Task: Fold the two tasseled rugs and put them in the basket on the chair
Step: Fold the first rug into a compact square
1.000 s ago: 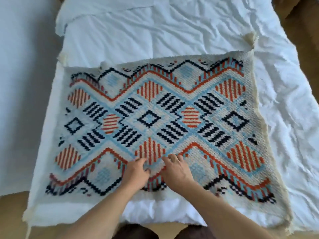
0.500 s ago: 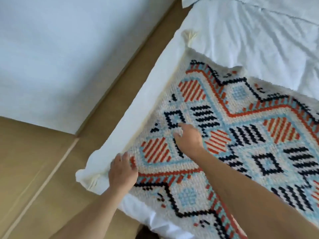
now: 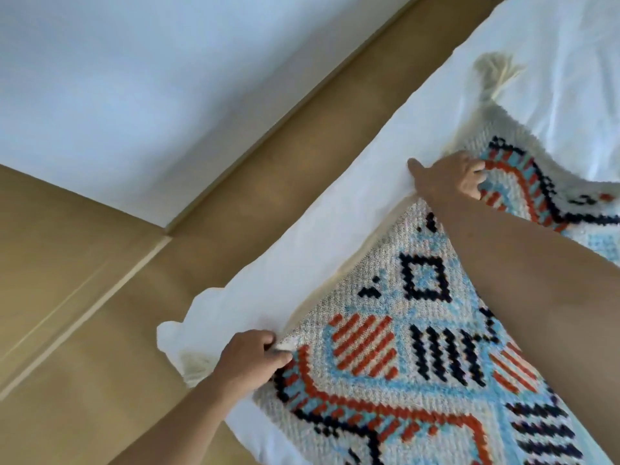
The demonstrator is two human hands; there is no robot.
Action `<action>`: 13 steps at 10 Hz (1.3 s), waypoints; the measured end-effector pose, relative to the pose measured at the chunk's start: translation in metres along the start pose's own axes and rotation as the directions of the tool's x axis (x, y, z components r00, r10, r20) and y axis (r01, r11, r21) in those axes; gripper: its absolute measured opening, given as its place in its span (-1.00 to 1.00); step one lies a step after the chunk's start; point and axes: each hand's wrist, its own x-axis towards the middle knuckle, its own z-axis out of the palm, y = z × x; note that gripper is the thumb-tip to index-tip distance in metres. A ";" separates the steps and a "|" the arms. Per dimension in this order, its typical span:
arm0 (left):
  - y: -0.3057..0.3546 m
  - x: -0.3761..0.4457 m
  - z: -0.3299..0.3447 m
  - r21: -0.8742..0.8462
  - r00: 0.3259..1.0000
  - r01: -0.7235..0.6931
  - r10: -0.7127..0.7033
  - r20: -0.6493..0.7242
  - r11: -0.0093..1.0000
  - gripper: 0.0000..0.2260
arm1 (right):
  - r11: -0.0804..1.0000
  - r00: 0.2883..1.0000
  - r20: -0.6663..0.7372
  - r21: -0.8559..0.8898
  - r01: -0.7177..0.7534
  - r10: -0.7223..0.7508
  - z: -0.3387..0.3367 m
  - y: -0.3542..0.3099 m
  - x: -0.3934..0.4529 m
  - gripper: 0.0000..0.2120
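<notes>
Rug (image 3: 419, 333): patterned, flat on bed (image 3: 335, 250)
Left hand (image 3: 250, 355): fingers pinch near corner
Right hand (image 3: 449, 176): fingers grip far corner

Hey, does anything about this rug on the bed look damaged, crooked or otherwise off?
No damage shows. The rug lies flat except its far corner, bunched and lifted under the right hand. The left hand pinches the near corner beside a tassel.

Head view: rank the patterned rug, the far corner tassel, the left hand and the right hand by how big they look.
1. patterned rug, cut off by the frame
2. left hand and right hand, too alike to rank; the left is nearer the camera
3. far corner tassel
</notes>
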 end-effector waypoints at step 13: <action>0.356 -0.361 0.552 0.326 0.532 -0.789 0.313 0.787 0.521 -0.52 | 0.475 0.799 -0.222 0.875 -0.090 0.559 -0.326 0.753 -0.036 -0.79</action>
